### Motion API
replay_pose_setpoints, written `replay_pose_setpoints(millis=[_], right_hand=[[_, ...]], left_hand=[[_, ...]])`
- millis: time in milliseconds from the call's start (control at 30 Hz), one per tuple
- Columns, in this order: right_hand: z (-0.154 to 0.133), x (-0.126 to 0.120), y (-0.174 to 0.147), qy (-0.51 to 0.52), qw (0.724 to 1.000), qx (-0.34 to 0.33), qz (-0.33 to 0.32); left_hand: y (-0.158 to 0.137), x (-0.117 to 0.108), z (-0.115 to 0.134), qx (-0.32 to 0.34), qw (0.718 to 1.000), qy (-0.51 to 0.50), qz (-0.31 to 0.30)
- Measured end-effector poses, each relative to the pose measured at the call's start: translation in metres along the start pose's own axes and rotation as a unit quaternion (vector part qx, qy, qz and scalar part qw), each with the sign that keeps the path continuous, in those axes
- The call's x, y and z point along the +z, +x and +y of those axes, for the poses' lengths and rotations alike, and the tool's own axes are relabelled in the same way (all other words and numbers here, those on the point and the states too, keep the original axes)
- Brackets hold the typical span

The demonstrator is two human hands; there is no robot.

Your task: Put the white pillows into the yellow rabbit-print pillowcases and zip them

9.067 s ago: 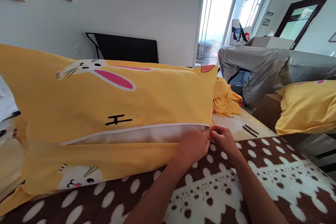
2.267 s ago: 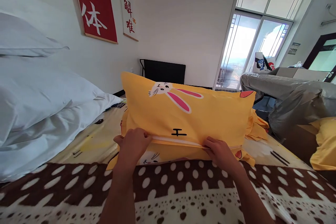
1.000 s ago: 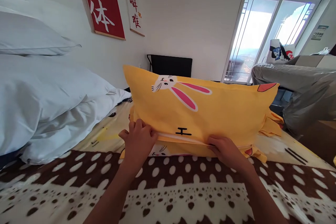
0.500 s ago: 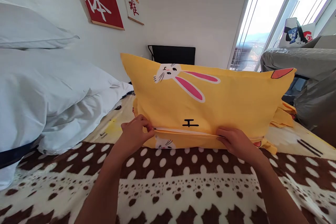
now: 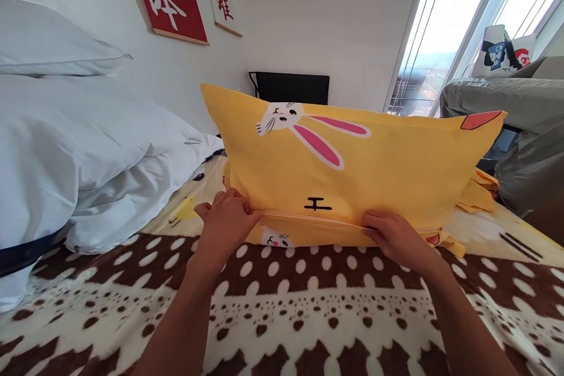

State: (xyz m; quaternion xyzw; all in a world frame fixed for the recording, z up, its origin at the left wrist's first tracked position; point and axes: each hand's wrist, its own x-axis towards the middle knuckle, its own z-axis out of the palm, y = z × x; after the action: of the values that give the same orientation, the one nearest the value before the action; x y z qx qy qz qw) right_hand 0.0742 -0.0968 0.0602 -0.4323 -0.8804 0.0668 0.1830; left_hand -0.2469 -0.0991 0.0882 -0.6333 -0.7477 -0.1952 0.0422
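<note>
A yellow pillow in a pillowcase [image 5: 409, 158] printed with rabbits stands on its long side in front of me. A long pale-edged opening, which looks like a zipper seam [image 5: 308, 219], runs along its lower part. My left hand [image 5: 227, 214] pinches the cloth at the seam's left end; whether a zipper pull is between the fingertips is hidden. Farther right along the same seam, my right hand [image 5: 392, 238] grips the pillowcase edge between thumb and fingers. Below the seam, a strip with a second rabbit face [image 5: 277, 238] shows.
A brown and cream patterned blanket [image 5: 330, 311] lies under the pillow. White bedding [image 5: 110, 158] is heaped at the left. Folded yellow cloth [image 5: 478, 194] lies behind the pillow's right end. A plastic-covered grey piece of furniture [image 5: 506, 100] stands by the window.
My left hand has shifted slightly along the seam and turned, covering its left end. The pale gap along the seam looks narrower. My right hand keeps its place.
</note>
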Motion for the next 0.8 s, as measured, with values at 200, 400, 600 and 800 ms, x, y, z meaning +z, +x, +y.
replay_pose_setpoints(millis=[200, 400, 600, 800], right_hand=[[0.002, -0.002, -0.002, 0.031, 1.0, 0.0, -0.002], [0.003, -0.004, -0.002, 0.056, 0.998, 0.028, 0.003], [-0.001, -0.004, -0.002, 0.046, 0.998, 0.041, 0.017], [-0.002, -0.003, -0.001, 0.031, 0.998, 0.045, 0.02]], left_hand=[[-0.005, -0.004, 0.002, 0.021, 0.999, 0.043, 0.016], [-0.019, -0.012, -0.002, 0.233, 0.972, 0.003, -0.012], [-0.011, 0.01, 0.005, 0.287, 0.955, -0.028, -0.074], [0.005, 0.024, 0.002, 0.316, 0.946, -0.059, -0.038]])
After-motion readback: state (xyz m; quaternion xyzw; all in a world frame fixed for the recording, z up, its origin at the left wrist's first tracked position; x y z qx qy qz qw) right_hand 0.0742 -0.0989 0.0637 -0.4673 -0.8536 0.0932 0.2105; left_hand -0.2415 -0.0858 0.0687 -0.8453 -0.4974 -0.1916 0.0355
